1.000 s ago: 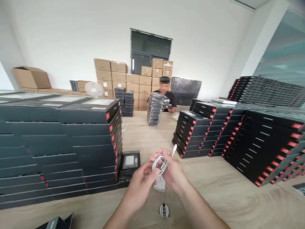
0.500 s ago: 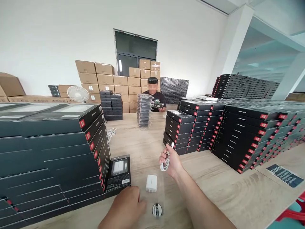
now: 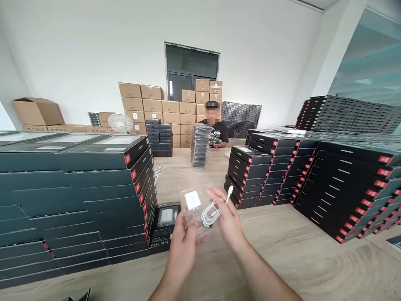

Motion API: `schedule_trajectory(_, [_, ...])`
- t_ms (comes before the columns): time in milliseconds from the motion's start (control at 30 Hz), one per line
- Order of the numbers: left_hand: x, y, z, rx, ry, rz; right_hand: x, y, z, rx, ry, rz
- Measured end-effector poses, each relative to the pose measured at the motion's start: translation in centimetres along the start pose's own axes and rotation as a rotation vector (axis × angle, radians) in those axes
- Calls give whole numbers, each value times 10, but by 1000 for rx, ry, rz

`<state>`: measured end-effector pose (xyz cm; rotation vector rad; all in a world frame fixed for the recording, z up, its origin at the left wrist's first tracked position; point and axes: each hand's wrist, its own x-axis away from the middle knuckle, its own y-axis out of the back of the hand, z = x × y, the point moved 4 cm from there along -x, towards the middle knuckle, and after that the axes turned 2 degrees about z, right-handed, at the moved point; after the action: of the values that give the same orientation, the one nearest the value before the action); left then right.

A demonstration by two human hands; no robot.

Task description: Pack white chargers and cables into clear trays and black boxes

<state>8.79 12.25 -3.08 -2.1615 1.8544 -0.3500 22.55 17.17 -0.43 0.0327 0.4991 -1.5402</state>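
My left hand [image 3: 185,234] grips the left edge of a clear plastic tray [image 3: 202,240], lifted above the table. A white charger plug [image 3: 192,201] sits in the tray's far left part, its metal prongs facing me. My right hand [image 3: 228,217] is closed on a coiled white charging cable [image 3: 210,215], held over the tray's right side. The cable's connector [image 3: 230,190] sticks up past my thumb. Partly hidden beneath the coil is a small dark round piece. Left of my hands, a black charger box [image 3: 165,221] with a plug pictured on it lies against the stack.
Tall stacks of black boxes stand at left [image 3: 75,188] and right [image 3: 354,179] on the wooden table [image 3: 275,251]. A plastic-wrapped pile [image 3: 199,146] stands ahead, with a co-worker [image 3: 221,131] behind it. Loose white cables [image 3: 158,172] lie beside the left stack.
My left hand has taken hold of the clear tray and raised it off the table with the plug. My right hand has brought the cable over it. The view has turned left.
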Motion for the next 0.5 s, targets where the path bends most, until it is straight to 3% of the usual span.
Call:
schedule_trajectory(133, [4, -2, -1, 379, 62, 59, 8, -8, -10, 249, 76, 126])
schedule_trajectory(267, [6, 5, -5, 470, 30, 66, 13, -10, -18, 448, 162, 286])
schedule_trajectory(400, [4, 13, -10, 391, 12, 49, 10, -8, -22, 204, -116, 478])
schedule_trajectory(500, [3, 13, -16, 342, 12, 71, 6, -4, -19, -83, -324, 459])
